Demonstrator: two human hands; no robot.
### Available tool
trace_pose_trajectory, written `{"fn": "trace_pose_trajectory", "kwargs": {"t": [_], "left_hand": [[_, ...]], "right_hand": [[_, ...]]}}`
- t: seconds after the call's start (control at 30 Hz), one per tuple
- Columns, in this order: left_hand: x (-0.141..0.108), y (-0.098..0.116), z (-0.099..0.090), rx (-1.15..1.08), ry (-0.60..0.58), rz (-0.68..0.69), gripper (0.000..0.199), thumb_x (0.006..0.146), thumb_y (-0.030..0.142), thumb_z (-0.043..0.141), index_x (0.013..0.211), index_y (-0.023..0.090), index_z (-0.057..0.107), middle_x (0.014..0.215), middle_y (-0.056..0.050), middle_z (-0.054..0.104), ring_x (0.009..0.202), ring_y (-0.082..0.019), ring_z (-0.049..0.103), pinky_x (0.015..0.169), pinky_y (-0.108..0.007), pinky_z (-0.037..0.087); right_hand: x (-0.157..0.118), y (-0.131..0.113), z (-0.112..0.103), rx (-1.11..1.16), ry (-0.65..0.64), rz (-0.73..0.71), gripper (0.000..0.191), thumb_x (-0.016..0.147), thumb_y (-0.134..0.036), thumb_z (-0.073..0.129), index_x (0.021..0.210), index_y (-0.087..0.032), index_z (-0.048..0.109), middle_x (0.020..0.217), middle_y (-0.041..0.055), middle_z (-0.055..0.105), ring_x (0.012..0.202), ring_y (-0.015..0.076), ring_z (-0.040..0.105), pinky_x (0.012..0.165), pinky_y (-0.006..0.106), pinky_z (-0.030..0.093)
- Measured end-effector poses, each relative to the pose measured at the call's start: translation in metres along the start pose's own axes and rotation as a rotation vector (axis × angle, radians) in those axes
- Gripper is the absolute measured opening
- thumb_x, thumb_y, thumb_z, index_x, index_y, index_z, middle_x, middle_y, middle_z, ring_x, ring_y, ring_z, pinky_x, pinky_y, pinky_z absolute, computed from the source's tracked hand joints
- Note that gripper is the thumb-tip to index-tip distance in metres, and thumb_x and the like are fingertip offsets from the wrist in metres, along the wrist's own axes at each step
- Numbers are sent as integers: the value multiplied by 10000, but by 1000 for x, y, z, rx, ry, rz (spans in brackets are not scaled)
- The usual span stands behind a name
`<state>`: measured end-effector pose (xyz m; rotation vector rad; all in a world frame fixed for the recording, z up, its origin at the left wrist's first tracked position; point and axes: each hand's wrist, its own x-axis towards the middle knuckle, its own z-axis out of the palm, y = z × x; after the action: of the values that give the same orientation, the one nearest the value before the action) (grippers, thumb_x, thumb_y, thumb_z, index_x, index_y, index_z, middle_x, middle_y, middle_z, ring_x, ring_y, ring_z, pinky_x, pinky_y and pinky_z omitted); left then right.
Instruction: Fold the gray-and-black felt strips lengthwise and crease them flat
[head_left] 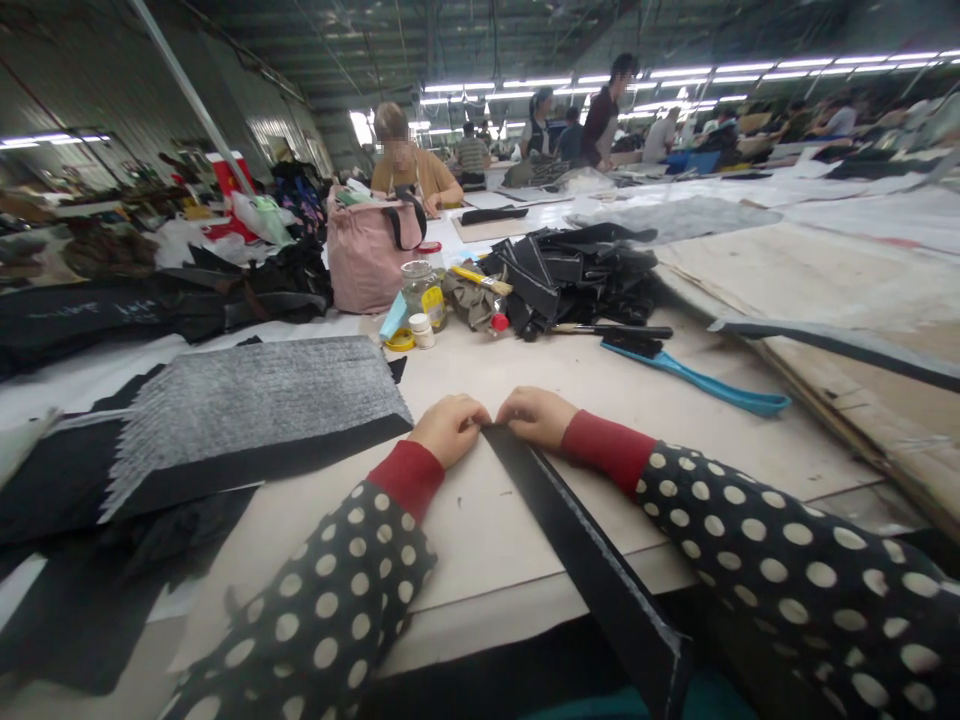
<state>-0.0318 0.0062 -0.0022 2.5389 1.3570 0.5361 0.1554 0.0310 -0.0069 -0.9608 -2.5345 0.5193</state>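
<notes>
A long black fabric strip [577,540] runs from the table's near edge up to my hands. My left hand [450,425] and my right hand [536,415] sit side by side at its far end, fingers curled down and pinching that end against the table [487,520]. Both sleeves are black with pale dots and red cuffs. To the left lies a stack of grey felt-like pieces [247,410] edged in black.
Behind my hands stand a glass jar [421,290], a small white pot [422,330], a brush [480,278], a blue-handled brush [697,378] and a heap of black strips [577,270]. A pink bag [367,250] and seated and standing people are farther back. Board sheets lie at right.
</notes>
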Motion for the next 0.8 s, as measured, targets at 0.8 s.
{"fn": "trace_pose_trajectory", "kwargs": {"t": [0.8], "left_hand": [[-2, 31, 10, -45, 10, -82, 325, 724, 94, 454, 1041, 159, 474, 936, -39, 572, 873, -155, 523, 813, -293, 424]], "right_hand": [[-11, 3, -13, 76, -7, 42, 250, 765, -165, 425, 936, -131, 603, 908, 71, 581, 825, 141, 513, 766, 276, 400]]}}
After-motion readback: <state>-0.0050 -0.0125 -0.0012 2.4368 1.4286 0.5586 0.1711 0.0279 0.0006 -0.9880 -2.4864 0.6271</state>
